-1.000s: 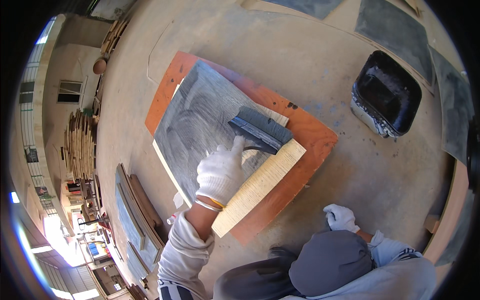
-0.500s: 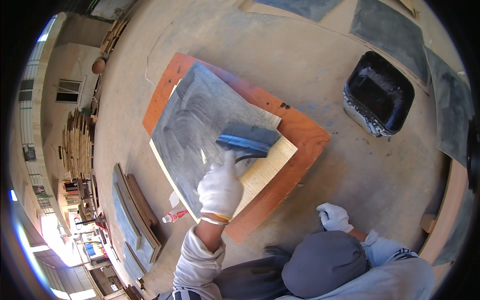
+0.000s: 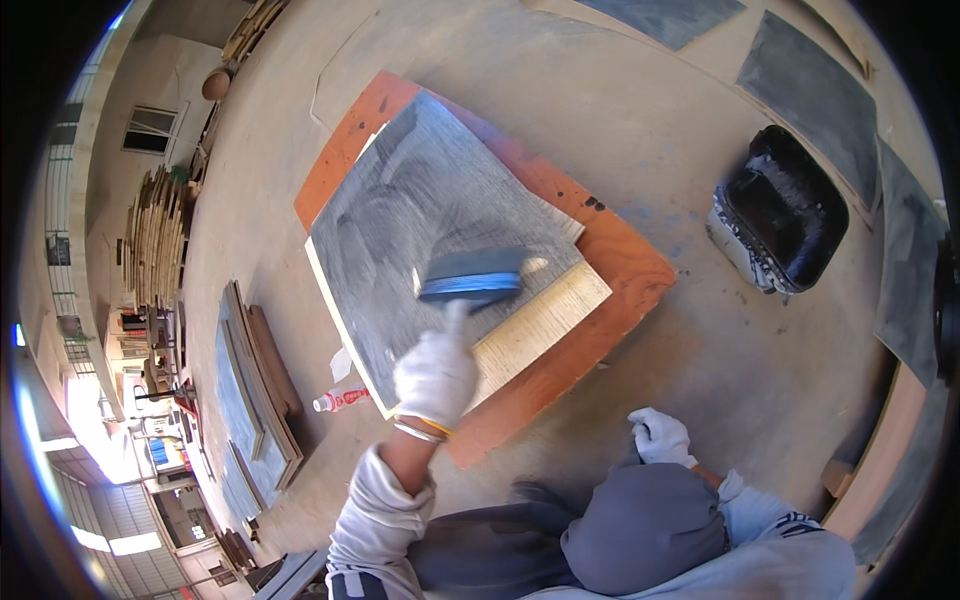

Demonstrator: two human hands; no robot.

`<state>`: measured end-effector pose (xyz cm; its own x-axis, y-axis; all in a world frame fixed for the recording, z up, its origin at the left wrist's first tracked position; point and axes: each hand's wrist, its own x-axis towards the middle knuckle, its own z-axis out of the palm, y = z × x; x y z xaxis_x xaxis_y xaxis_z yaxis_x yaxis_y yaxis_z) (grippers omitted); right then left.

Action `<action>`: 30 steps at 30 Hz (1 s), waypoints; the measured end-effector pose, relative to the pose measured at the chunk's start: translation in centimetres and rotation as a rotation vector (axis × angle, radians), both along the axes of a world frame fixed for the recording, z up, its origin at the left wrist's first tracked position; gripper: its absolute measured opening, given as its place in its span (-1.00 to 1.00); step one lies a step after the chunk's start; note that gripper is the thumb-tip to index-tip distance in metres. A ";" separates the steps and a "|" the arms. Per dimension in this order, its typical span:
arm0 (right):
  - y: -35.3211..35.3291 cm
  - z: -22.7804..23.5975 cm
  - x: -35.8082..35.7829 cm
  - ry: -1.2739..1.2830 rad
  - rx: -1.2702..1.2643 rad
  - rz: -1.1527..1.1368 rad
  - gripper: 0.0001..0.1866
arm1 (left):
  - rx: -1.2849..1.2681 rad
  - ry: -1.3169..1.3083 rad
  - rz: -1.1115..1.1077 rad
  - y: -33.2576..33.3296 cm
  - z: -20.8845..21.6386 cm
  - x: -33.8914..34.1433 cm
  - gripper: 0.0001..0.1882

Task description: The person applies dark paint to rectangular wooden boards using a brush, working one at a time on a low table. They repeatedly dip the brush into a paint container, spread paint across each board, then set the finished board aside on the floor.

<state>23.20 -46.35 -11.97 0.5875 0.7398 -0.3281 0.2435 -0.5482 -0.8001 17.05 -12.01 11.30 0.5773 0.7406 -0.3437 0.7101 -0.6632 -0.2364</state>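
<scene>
The left hand [image 3: 437, 380], gloved, is closed around the handle of a wide brush [image 3: 472, 277], index finger reaching toward its head. The brush lies over the grey-smeared board [image 3: 450, 180], near its bare yellow edge; blur hides whether bristles touch. It is probably light, with a stiff handle and soft, perhaps wet and slippery bristles, so the handle is the place to grip. The right hand [image 3: 662, 437] is loosely curled; whether it holds anything I cannot tell.
</scene>
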 end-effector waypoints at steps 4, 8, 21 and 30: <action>0.7 0.5 -0.4 -0.027 -0.028 0.032 -0.79 | -0.064 0.050 0.092 1.2 0.5 -1.4 -0.51; 0.6 0.7 0.1 -0.032 -0.080 0.030 -0.78 | -0.134 0.014 -0.003 -2.0 1.4 1.4 -0.53; 0.6 0.1 -0.6 -0.082 -0.059 0.065 -0.77 | -0.083 -0.034 -0.018 1.2 1.1 2.1 -0.67; 0.7 0.4 -0.5 -0.054 -0.055 0.052 -0.76 | -0.032 0.154 0.135 3.2 1.8 -6.1 -0.56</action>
<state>22.71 -45.68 -11.58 0.5669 0.7512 -0.3380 0.3148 -0.5768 -0.7538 10.93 -8.76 13.09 0.4126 0.7948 -0.4450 0.7501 -0.5737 -0.3291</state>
